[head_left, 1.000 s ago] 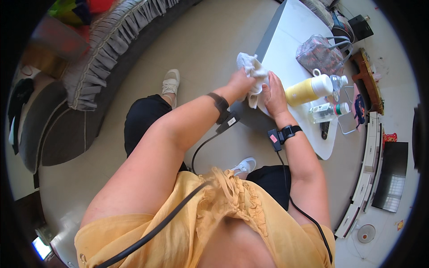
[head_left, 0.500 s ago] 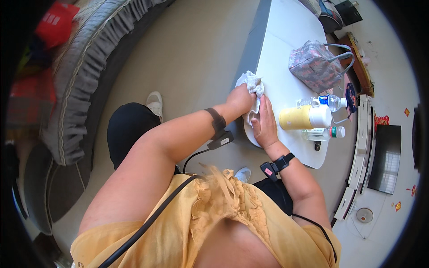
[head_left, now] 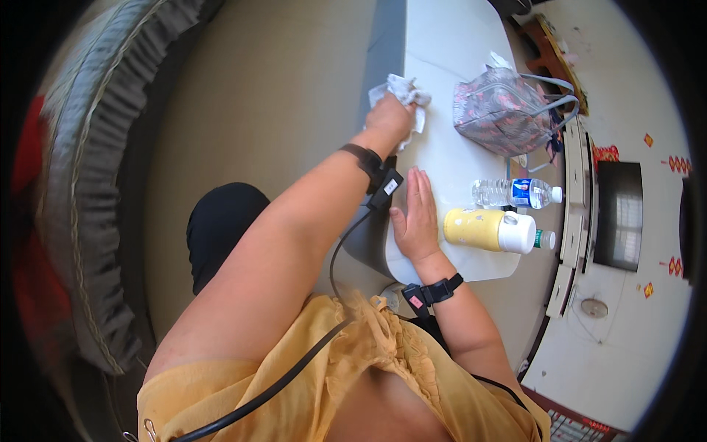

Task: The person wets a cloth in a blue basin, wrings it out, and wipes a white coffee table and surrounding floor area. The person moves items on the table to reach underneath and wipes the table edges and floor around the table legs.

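My left hand [head_left: 390, 119] is closed round a crumpled white cloth [head_left: 403, 88] at the left edge of a white table [head_left: 440, 37]. Part of the cloth lies on the tabletop and part hangs at the edge. My right hand [head_left: 420, 225] rests flat on the table nearer to me, fingers together and stretched out, holding nothing. To its right lies a yellow bottle with a white cap [head_left: 471, 230], on its side in this view. A clear water bottle with a blue label [head_left: 501, 193] is just beyond it. Behind the yellow bottle only the green-and-white top of another bottle [head_left: 545, 239] shows.
A grey patterned handbag [head_left: 495, 110] stands farther along the table. On the left is a grey sofa with a ruffled cover [head_left: 96, 158]. A white cabinet [head_left: 571, 221] and a dark television [head_left: 618, 214] are at the right. A black cable runs over my front.
My left hand has carried the cloth farther along the table edge, away from my right hand. The right hand stays flat on the table. The whole view has shifted.
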Tool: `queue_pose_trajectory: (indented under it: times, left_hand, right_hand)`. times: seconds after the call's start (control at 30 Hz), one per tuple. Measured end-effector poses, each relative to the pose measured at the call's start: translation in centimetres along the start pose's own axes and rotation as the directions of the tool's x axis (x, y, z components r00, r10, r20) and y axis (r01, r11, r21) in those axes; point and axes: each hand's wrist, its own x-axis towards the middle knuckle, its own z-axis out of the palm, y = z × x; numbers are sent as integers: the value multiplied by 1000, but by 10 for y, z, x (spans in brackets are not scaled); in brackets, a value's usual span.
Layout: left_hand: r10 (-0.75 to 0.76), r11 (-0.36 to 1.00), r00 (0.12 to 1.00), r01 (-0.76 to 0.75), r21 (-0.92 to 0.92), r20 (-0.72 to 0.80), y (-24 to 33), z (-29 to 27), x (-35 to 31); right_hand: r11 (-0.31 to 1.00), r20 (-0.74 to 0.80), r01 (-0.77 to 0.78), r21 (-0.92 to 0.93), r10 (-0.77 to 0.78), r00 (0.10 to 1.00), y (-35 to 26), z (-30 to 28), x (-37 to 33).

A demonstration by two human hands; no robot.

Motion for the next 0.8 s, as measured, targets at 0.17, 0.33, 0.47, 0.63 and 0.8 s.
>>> queue_pose_trajectory:
  times: [0.17, 0.33, 0.47, 0.63, 0.8]
  left_hand:
    - [-1, 1000, 999, 1, -11, 37, 8, -1, 67]
    - [101, 994, 995, -101, -49, -2, -12, 22, 120]
    - [193, 981, 974, -194, -2, 114, -49, 23, 158]
    - [440, 842, 894, -443, 308, 84, -98, 36, 134]
    - [-167, 982, 975, 178, -60, 149, -134, 47, 53]
  right_hand:
    - [998, 45, -55, 30, 54, 998, -4, -5, 7]
    - [998, 38, -56, 13, 56, 998, -1, -6, 6]
    - [998, 53, -57, 28, 56, 997, -3, -10, 11]
    - [999, 30, -39, -6, 39, 999, -1, -8, 9]
    - [1000, -15, -23, -22, 22, 1000, -2, -9, 8]
